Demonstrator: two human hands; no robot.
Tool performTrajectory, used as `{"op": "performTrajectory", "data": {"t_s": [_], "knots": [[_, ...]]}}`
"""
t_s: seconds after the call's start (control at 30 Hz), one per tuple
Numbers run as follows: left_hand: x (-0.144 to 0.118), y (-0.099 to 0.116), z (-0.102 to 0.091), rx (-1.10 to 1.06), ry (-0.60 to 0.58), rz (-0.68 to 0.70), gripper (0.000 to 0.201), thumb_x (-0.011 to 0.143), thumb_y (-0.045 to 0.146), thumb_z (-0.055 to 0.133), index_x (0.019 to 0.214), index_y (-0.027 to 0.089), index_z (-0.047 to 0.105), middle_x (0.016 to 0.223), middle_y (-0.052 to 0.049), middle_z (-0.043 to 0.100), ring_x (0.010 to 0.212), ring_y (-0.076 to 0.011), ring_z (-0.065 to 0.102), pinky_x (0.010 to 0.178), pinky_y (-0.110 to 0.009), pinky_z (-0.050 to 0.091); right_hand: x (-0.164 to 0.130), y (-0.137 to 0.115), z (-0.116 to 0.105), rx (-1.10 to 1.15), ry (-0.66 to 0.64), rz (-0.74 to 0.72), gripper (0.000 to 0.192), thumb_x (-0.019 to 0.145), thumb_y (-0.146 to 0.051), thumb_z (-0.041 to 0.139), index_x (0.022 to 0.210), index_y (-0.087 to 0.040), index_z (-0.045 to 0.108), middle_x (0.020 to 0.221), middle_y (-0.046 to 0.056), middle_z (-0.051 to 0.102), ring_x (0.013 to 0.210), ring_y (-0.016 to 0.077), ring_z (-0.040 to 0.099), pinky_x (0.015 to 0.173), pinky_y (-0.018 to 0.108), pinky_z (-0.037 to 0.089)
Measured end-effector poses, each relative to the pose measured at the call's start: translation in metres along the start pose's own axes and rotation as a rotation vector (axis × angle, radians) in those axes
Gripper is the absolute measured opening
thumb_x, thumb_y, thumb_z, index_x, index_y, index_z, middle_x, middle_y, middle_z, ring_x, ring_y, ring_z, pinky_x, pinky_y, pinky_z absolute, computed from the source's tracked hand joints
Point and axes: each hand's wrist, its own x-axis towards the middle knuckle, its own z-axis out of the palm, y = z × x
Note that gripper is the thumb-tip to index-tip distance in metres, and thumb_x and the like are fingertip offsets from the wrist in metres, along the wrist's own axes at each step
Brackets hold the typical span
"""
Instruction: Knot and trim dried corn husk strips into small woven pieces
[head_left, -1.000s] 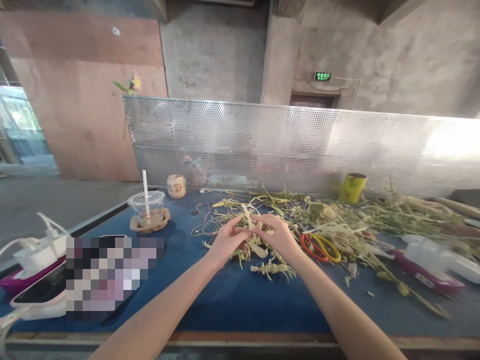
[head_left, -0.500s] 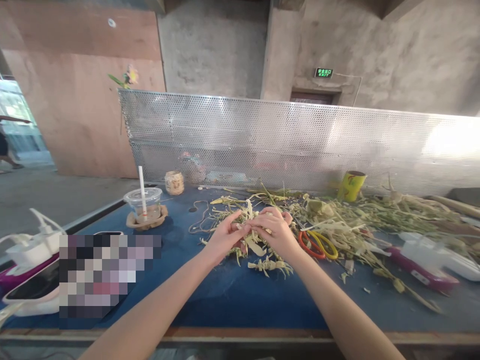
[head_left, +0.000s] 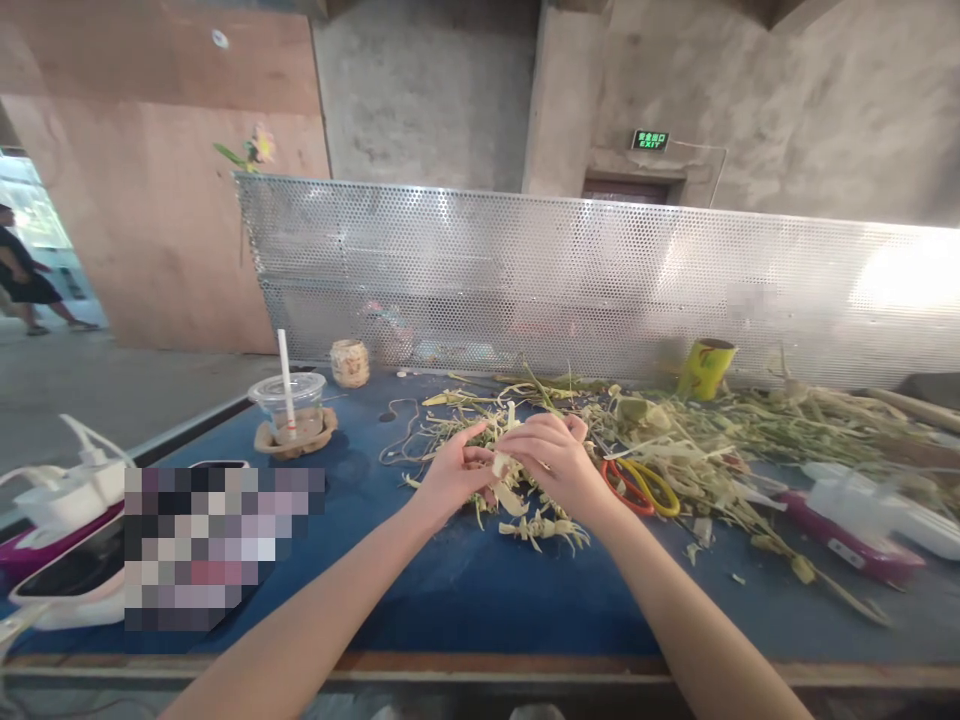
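A bare concrete hall with plywood panels lies behind a long perforated metal screen that runs along the far edge of the blue table. Near the middle of the table both hands meet over a heap of pale leaf strips. The left hand pinches a strip between thumb and fingers, and the right hand is curled around the same small bundle, the fingertips of the two hands touching. It looks like a folding or plaiting step, partway through; the next move would seem to call for a firm pinch by one hand while the other turns a strip over.

Just right of the right hand lie scissors with orange and yellow handles, half among loose stalks that spread to the right edge. A yellow cup stands by the screen. Toward the left edge sit a plastic cup with a straw, a small woven jar, and a length of string. White and purple devices lie at the right. The scattered stalks crowd the right hand's side.
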Motion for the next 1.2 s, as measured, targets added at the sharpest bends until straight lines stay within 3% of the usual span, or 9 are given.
{"op": "performTrajectory", "data": {"t_s": [0.13,0.27,0.4,0.6,0.83,1.07,1.2], "knots": [[-0.002,0.007,0.002,-0.041,0.022,-0.029,0.084,0.064,0.019,0.070,0.132,0.007,0.025,0.069,-0.003,0.062,0.049,-0.0114,0.058,0.052,-0.027,0.049,-0.001,0.001,0.003,0.001,-0.059,-0.053,0.042,0.088,-0.011,0.034,0.112,-0.037,0.056,0.085,0.002,0.061,0.083,0.0163,0.048,0.079,0.036,0.028],[-0.005,0.015,0.002,-0.161,-0.007,-0.079,0.064,0.075,0.008,0.052,0.133,0.006,0.024,0.078,-0.007,0.065,0.049,-0.0114,0.059,0.057,-0.030,0.051,-0.001,0.004,0.005,0.007,0.001,-0.011,0.030,0.085,-0.022,0.044,0.110,-0.027,0.060,0.084,0.006,0.058,0.080,0.0179,0.046,0.075,0.034,0.034],[-0.007,0.020,0.001,-0.237,-0.012,-0.075,0.069,0.071,-0.004,0.043,0.135,0.002,0.019,0.082,-0.010,0.066,0.050,-0.0106,0.058,0.056,-0.027,0.051,0.000,0.007,0.006,0.107,0.046,0.018,0.022,0.084,-0.025,0.048,0.099,-0.026,0.064,0.082,0.003,0.063,0.080,0.0169,0.049,0.078,0.034,0.035],[-0.007,0.019,-0.002,-0.149,-0.055,-0.027,0.073,0.075,0.002,0.049,0.137,0.009,0.013,0.096,-0.012,0.065,0.055,-0.0099,0.059,0.059,-0.028,0.052,0.001,0.006,0.002,0.129,0.092,0.056,0.024,0.084,-0.020,0.048,0.103,-0.028,0.061,0.079,0.000,0.066,0.081,0.0165,0.052,0.080,0.037,0.030],[-0.002,0.009,-0.009,-0.065,-0.082,0.072,0.080,0.075,0.012,0.057,0.139,0.014,0.009,0.107,-0.015,0.060,0.068,-0.0145,0.061,0.060,-0.030,0.051,0.001,0.003,0.000,0.078,0.076,0.004,0.018,0.084,-0.024,0.051,0.093,-0.028,0.066,0.091,0.001,0.065,0.089,0.0178,0.051,0.082,0.037,0.028],[-0.004,0.015,-0.004,-0.033,-0.076,0.108,0.084,0.074,0.014,0.059,0.138,0.011,0.004,0.104,-0.015,0.060,0.065,-0.0124,0.058,0.060,-0.029,0.050,0.002,0.001,0.004,0.142,0.106,0.096,0.009,0.080,-0.024,0.056,0.079,-0.025,0.066,0.086,0.001,0.064,0.087,0.0167,0.051,0.083,0.037,0.028],[-0.007,0.017,-0.004,0.028,-0.081,0.115,0.085,0.074,0.015,0.058,0.138,0.014,0.003,0.103,-0.012,0.060,0.065,-0.0121,0.058,0.062,-0.031,0.050,0.003,0.002,0.006,0.162,0.100,0.130,0.005,0.077,-0.024,0.059,0.075,-0.024,0.064,0.085,0.000,0.064,0.087,0.0172,0.052,0.084,0.037,0.028]]}}
